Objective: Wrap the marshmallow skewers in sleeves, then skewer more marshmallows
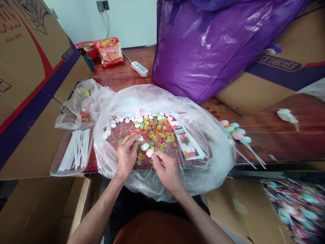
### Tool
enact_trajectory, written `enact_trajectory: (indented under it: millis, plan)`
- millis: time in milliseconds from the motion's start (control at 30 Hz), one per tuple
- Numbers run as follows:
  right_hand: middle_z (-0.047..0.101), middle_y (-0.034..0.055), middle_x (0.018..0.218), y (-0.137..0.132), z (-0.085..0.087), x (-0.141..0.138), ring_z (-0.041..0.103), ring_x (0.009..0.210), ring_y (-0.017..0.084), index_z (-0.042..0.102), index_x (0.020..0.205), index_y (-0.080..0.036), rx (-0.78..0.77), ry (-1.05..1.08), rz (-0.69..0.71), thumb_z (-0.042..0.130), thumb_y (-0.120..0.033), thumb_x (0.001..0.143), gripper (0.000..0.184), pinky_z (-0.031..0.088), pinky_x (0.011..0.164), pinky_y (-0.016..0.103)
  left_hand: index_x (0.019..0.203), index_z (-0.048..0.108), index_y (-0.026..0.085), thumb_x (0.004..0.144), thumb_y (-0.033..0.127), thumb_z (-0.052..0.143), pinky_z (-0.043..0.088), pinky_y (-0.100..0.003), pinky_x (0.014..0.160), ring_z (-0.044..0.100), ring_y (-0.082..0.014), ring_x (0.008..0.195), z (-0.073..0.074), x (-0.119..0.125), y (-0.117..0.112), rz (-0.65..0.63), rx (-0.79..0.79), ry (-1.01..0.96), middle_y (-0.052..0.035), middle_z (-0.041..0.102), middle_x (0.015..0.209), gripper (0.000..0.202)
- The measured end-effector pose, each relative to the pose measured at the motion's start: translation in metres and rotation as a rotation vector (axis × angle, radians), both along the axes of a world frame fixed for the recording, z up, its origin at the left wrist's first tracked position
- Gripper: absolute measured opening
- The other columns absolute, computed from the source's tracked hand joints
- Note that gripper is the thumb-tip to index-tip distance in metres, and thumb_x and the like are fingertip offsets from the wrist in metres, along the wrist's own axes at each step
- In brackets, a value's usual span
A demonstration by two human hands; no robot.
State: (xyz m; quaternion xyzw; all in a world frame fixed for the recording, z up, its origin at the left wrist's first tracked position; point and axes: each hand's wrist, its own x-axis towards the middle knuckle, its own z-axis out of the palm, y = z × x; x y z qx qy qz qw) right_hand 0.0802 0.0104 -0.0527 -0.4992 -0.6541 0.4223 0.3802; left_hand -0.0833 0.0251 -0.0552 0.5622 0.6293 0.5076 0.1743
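Observation:
Between my hands is a candy skewer point(145, 146), with pink, white and blue marshmallows and a green ring threaded together. My right hand point(166, 167) pinches its lower end beside the pink marshmallow; the stick itself is mostly hidden by the fingers. At the other end, my left hand point(127, 154) is closed on a pale blue-white marshmallow point(140, 138). Beneath both hands lie loose candy rings point(154, 130) in red, orange, yellow and green. A row of pink, white and blue marshmallows point(127, 120) curves along the back. All this lies inside an open clear plastic bag point(215, 149).
White sticks point(76, 149) fill a plastic tray point(53, 169) at left. Printed sleeves point(188, 140) lie right of the rings. Assembled skewers point(238, 132) rest near the table's right front. A purple bag point(203, 51) and cartons point(33, 74) stand around; a box below holds wrapped candies point(297, 206).

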Motion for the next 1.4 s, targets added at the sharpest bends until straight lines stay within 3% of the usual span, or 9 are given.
enact_trajectory:
  millis: [333, 700, 867, 933, 1033, 1100, 1167, 1300, 1400]
  plan:
    - [0.049, -0.0036, 0.056, -0.002, 0.001, -0.018, 0.045, 0.051, 0.011, 0.057, 0.071, -0.019, 0.047, 0.025, -0.078, 0.044, -0.027, 0.094, 0.028, 0.033, 0.051, 0.023, 0.103, 0.077, 0.023, 0.089, 0.034, 0.062, 0.055, -0.034, 0.090, 0.069, -0.0208, 0.094, -0.003, 0.002, -0.003, 0.045, -0.060, 0.014, -0.0054, 0.074, 0.104, 0.023]
    - [0.053, -0.0031, 0.058, 0.006, 0.012, -0.013, 0.047, 0.051, 0.012, 0.058, 0.071, -0.021, 0.122, -0.057, -0.115, 0.044, -0.020, 0.093, 0.027, 0.034, 0.052, 0.025, 0.105, 0.077, 0.024, 0.079, 0.048, 0.068, 0.048, -0.047, 0.107, 0.069, -0.0276, 0.108, 0.000, 0.010, -0.005, 0.062, -0.274, -0.281, -0.0056, 0.076, 0.111, 0.036]
    - [0.060, 0.0022, 0.064, 0.009, 0.026, 0.044, 0.053, 0.057, 0.018, 0.061, 0.075, -0.022, 0.137, -0.012, -0.132, 0.045, -0.030, 0.097, 0.028, 0.041, 0.056, 0.030, 0.128, 0.067, 0.020, 0.085, 0.048, 0.067, 0.053, -0.044, 0.100, 0.071, -0.0266, 0.103, 0.011, 0.012, -0.008, -0.132, -0.192, -0.402, -0.0094, 0.075, 0.115, 0.051]
    - [0.062, 0.0010, 0.064, 0.020, 0.026, 0.081, 0.054, 0.057, 0.017, 0.066, 0.081, -0.021, 0.205, -0.087, -0.288, 0.049, -0.035, 0.094, 0.026, 0.043, 0.057, 0.030, 0.130, 0.064, 0.018, 0.085, 0.047, 0.068, 0.057, -0.043, 0.091, 0.073, -0.0250, 0.092, 0.012, 0.004, -0.007, -0.072, -0.168, -0.438, -0.0098, 0.077, 0.106, 0.053]
    - [0.066, 0.0028, 0.069, 0.045, 0.018, 0.140, 0.057, 0.064, 0.018, 0.069, 0.080, -0.020, 0.333, -0.303, -0.632, 0.053, -0.038, 0.088, 0.026, 0.044, 0.065, 0.030, 0.115, 0.072, 0.018, 0.081, 0.048, 0.069, 0.060, -0.042, 0.082, 0.073, -0.0244, 0.082, 0.009, -0.017, -0.006, 0.122, -0.196, -0.372, -0.0082, 0.078, 0.096, 0.045]
    - [0.068, 0.0072, 0.072, 0.063, 0.010, 0.174, 0.057, 0.065, 0.020, 0.073, 0.083, -0.018, 0.316, -0.480, -0.809, 0.051, -0.036, 0.087, 0.029, 0.041, 0.066, 0.031, 0.106, 0.074, 0.019, 0.078, 0.047, 0.070, 0.060, -0.042, 0.081, 0.072, -0.0251, 0.084, 0.007, -0.032, -0.007, 0.172, -0.231, -0.289, -0.0078, 0.077, 0.101, 0.039]
    - [0.069, 0.0102, 0.073, 0.078, 0.003, 0.201, 0.057, 0.067, 0.022, 0.075, 0.090, -0.016, 0.191, -0.647, -0.879, 0.050, -0.033, 0.087, 0.030, 0.039, 0.066, 0.033, 0.104, 0.075, 0.020, 0.078, 0.045, 0.070, 0.058, -0.040, 0.084, 0.072, -0.0254, 0.090, 0.005, -0.047, -0.007, 0.180, -0.233, -0.195, -0.0077, 0.077, 0.106, 0.036]
    - [0.068, 0.0134, 0.076, 0.090, -0.005, 0.225, 0.056, 0.070, 0.025, 0.077, 0.096, -0.014, 0.053, -0.872, -0.797, 0.052, -0.032, 0.087, 0.031, 0.036, 0.065, 0.035, 0.106, 0.075, 0.018, 0.084, 0.041, 0.063, 0.055, -0.037, 0.090, 0.069, -0.0248, 0.098, 0.006, -0.067, 0.000, 0.183, -0.165, 0.060, -0.0084, 0.075, 0.108, 0.034]
    - [0.068, 0.0200, 0.089, 0.085, -0.002, 0.214, 0.059, 0.085, 0.031, 0.076, 0.096, -0.012, 0.286, -0.869, -0.823, 0.052, -0.034, 0.091, 0.034, 0.040, 0.073, 0.040, 0.103, 0.075, 0.018, 0.087, 0.036, 0.057, 0.054, -0.036, 0.089, 0.068, -0.0242, 0.098, 0.009, -0.078, 0.010, 0.170, -0.122, 0.252, -0.0087, 0.074, 0.107, 0.030]
